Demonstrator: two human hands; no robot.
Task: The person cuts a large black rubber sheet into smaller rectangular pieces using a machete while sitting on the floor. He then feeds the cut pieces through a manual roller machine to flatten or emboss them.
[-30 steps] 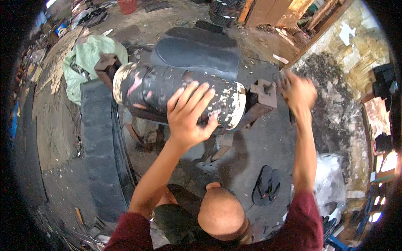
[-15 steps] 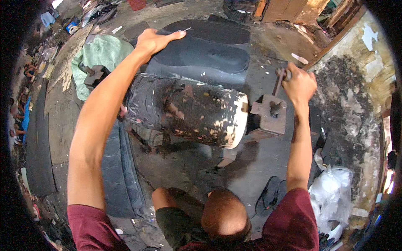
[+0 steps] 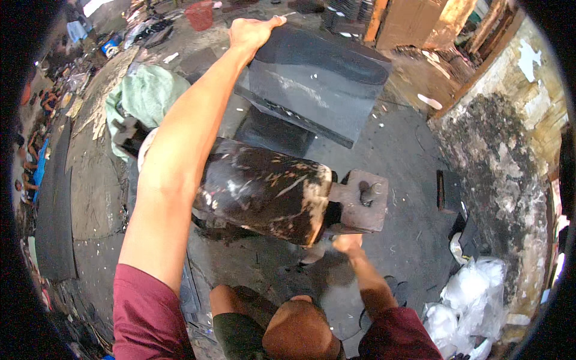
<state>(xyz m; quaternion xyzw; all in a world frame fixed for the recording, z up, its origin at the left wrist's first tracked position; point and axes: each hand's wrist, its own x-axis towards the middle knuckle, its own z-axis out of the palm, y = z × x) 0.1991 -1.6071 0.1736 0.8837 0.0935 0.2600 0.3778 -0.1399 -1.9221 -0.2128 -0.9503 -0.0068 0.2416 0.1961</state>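
one roller, centre of frame, long axis left to right; your right hand is nearer its right end.
your left hand, top centre, is at the upper left corner of one large dark sheet. one metal block stands above your right hand. you cannot tell what either grip holds.
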